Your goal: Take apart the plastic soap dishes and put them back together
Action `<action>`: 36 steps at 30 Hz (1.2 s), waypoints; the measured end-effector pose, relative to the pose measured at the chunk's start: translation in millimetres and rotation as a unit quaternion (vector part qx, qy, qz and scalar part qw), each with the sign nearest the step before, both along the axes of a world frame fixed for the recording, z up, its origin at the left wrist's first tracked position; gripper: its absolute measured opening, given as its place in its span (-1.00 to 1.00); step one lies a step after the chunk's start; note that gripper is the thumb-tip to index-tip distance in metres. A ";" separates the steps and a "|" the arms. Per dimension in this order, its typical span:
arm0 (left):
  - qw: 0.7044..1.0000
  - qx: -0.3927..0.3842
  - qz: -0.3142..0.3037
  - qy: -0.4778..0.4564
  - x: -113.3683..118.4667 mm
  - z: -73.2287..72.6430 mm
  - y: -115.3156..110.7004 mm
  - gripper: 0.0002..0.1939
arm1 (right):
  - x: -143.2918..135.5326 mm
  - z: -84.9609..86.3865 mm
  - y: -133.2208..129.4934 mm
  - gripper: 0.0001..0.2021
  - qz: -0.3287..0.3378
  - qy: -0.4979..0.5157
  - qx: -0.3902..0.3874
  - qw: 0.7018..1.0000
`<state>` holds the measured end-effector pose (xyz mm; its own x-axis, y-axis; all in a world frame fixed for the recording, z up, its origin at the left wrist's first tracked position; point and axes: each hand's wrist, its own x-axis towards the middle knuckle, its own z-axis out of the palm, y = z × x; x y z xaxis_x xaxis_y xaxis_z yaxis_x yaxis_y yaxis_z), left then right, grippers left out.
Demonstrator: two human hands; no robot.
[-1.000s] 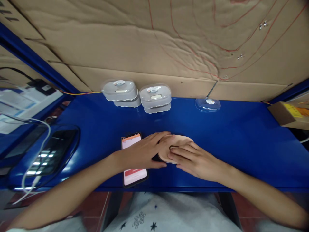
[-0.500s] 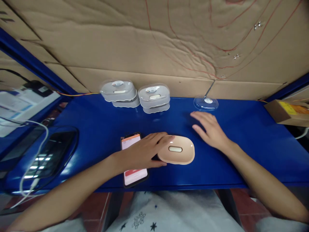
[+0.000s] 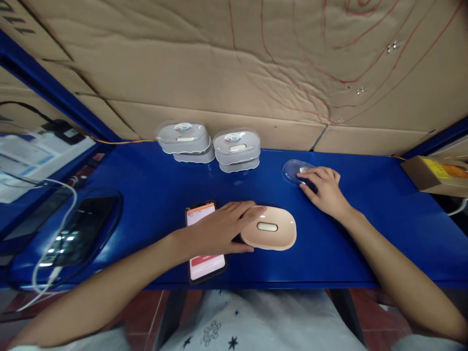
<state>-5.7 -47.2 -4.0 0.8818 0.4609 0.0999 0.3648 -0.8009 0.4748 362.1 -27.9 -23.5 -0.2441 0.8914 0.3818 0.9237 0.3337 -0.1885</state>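
My left hand [image 3: 230, 226] is closed around the left end of a peach-coloured oval box [image 3: 272, 239] with a pale oblong inset on top. The box rests on the blue table. At the right, my right hand [image 3: 323, 187] has its fingers curled onto a clear oval plastic cover [image 3: 290, 171] with a small round label. Its fingertips hide part of the label and the cover's right side. Partly beneath my left hand and wrist lies a phone [image 3: 208, 268] with a lit screen.
Two stacks of grey oval boxes under clear covers, a left stack [image 3: 185, 139] and a right stack [image 3: 237, 148], stand by the cardboard wall [image 3: 175, 73]. A dark device [image 3: 82, 229] with cables lies left. A cardboard box [image 3: 427, 175] sits at the right edge.
My right hand has moved forward and taken hold of the clear cover, which has shifted left and nearer to me. My left hand stays on the peach box.
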 end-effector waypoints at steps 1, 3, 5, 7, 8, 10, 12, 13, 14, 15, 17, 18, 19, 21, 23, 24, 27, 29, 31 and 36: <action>1.000 -0.004 0.003 -0.002 0.1 0.0 0.1 -0.06 | -7.1 2.9 -6.2 -0.71 0.031 -0.001 -0.001 1.000; 1.000 -0.010 0.007 -0.006 0.1 -0.6 0.5 -0.07 | -21.8 6.1 -20.1 -0.76 0.104 -0.001 -0.004 0.995; 1.000 -0.012 0.004 -0.006 -0.2 -1.5 1.3 -0.06 | -34.1 6.6 -33.1 -0.74 0.162 -0.003 -0.012 0.987; 1.000 -0.013 0.001 -0.002 -0.6 -2.1 2.1 -0.05 | -41.1 5.8 -41.6 -0.68 0.179 -0.008 -0.031 0.983; 1.000 -0.014 0.000 0.001 -0.8 -2.1 2.5 -0.04 | -42.3 5.4 -43.5 -0.65 0.178 -0.011 -0.044 0.983; 1.000 -0.012 -0.002 0.009 -0.9 -1.3 2.9 -0.02 | -41.0 5.4 -42.7 -0.62 0.183 -0.012 -0.066 0.981; 1.000 -0.012 -0.001 0.016 -0.7 0.6 2.8 -0.01 | -37.7 7.6 -38.4 -0.59 0.187 -0.015 -0.069 0.980; 1.000 -0.014 0.002 0.017 -0.5 1.7 2.5 -0.01 | -36.2 9.7 -36.3 -0.58 0.181 -0.017 -0.063 0.981; 1.000 -0.016 0.006 0.017 -0.2 2.8 2.2 -0.01 | -35.2 12.4 -34.7 -0.57 0.170 -0.018 -0.053 0.984; 1.000 -0.020 0.012 0.017 0.1 3.7 1.7 -0.01 | -34.7 15.6 -34.0 -0.56 0.157 -0.014 -0.042 0.987; 0.999 -0.029 0.030 0.015 0.9 4.0 0.8 0.02 | -35.4 22.2 -35.7 -0.54 0.135 0.008 -0.020 0.991; 0.998 -0.036 0.042 0.014 1.5 3.2 0.3 0.06 | -36.4 25.0 -37.8 -0.54 0.131 0.025 -0.010 0.991; 0.997 -0.045 0.057 0.010 2.2 1.8 -0.1 0.11 | -37.8 27.2 -40.4 -0.55 0.136 0.039 -0.002 0.990; 0.994 -0.065 0.091 -0.004 4.0 -2.4 -0.9 0.20 | -41.1 29.2 -45.9 -0.56 0.164 0.052 0.012 0.985; 0.990 -0.079 0.113 -0.020 6.0 -7.3 -1.5 0.25 | -44.6 28.3 -50.2 -0.57 0.200 0.048 0.029 0.978; 0.989 -0.082 0.120 -0.026 6.9 -9.4 -1.6 0.26 | -46.0 27.3 -51.4 -0.57 0.214 0.045 0.039 0.975; 0.985 -0.078 0.149 -0.031 8.7 -13.4 -1.3 0.24 | -47.7 25.4 -52.5 -0.57 0.231 0.046 0.062 0.970; 0.982 -0.069 0.175 -0.032 9.1 -13.9 -0.6 0.20 | -47.4 26.1 -52.5 -0.57 0.237 0.044 0.069 0.968; 0.979 -0.063 0.192 -0.035 9.1 -13.3 0.5 0.19 | -48.0 28.1 -53.0 -0.58 0.248 0.031 0.074 0.965; 0.978 -0.071 0.195 -0.018 7.6 -8.4 4.6 0.37 | -57.6 31.8 -55.9 -0.70 0.295 -0.001 0.069 0.953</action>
